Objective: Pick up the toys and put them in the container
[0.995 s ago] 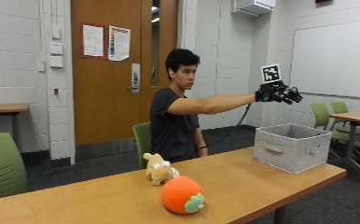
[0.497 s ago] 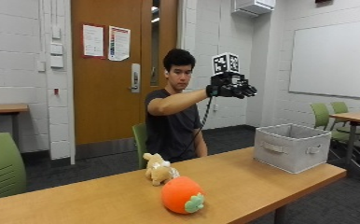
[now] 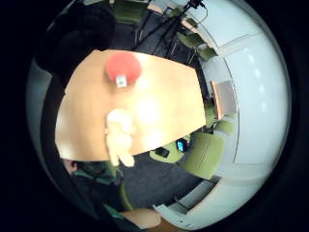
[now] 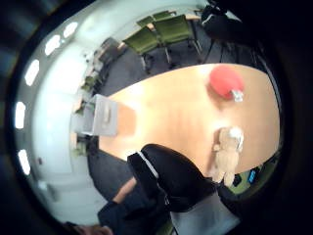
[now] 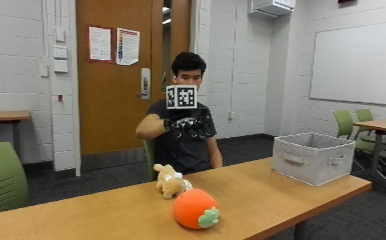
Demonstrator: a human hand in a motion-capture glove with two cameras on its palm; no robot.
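A tan plush dog point(image 5: 171, 182) lies on the wooden table point(image 5: 266, 192) in front of the seated person. Beside it, nearer the front edge, sits a round orange plush point(image 5: 195, 209) with a green leaf. The grey fabric container point(image 5: 313, 157) stands at the table's right end. My gloved right hand point(image 5: 183, 125) hangs in the air before the person's chest, above and behind the dog, fingers relaxed and holding nothing. Both palm views look down on the table from high up, with the dog point(image 4: 226, 154) point(image 3: 120, 135), the orange plush point(image 4: 226, 82) point(image 3: 123, 67) and the container point(image 4: 100, 116) below.
Green chairs point(image 5: 0, 177) stand at the left and behind the container point(image 5: 353, 127). A second table point(image 5: 383, 125) is at the far right. A wide stretch of bare tabletop lies between the toys and the container.
The gloved hand has swung from high above the container back leftward and down, to a spot before the person's chest over the toys. The toys and the container have not moved.
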